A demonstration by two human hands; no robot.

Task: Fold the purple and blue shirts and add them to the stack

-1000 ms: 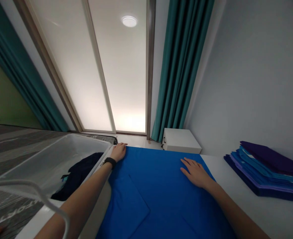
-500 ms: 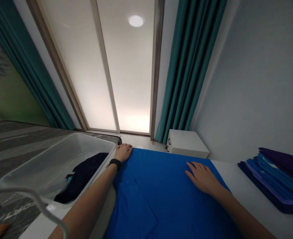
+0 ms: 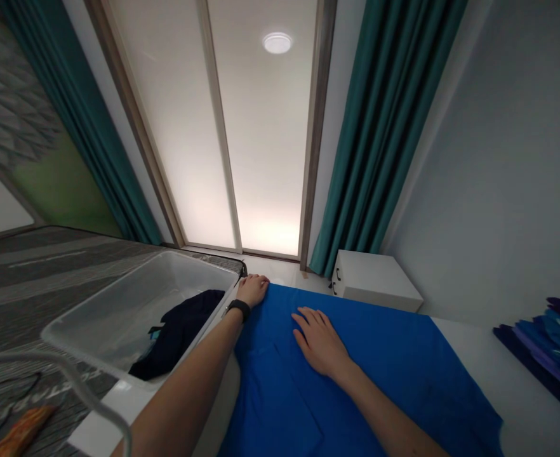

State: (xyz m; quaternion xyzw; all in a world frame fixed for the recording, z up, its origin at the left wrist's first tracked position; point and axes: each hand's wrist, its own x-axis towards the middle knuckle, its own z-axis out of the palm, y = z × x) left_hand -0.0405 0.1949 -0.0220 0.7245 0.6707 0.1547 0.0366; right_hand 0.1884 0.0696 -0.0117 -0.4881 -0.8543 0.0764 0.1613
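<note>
blue garment (image 3: pixel 394 355): spread flat on the white desk (image 3: pixel 522 406).
left hand (image 3: pixel 253 290): grip open, resting on the garment's far left corner, holding nothing.
right hand (image 3: pixel 320 343): grip open, palm flat on the garment's middle.
clear plastic bin (image 3: pixel 118 304): just left of the desk, dark clothes (image 3: pixel 180 330) inside.

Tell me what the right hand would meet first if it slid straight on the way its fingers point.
The right hand lies flat on the blue cloth, pointing far-left. Only cloth lies ahead, then probably the left hand at the far edge; depth is unclear.
</note>
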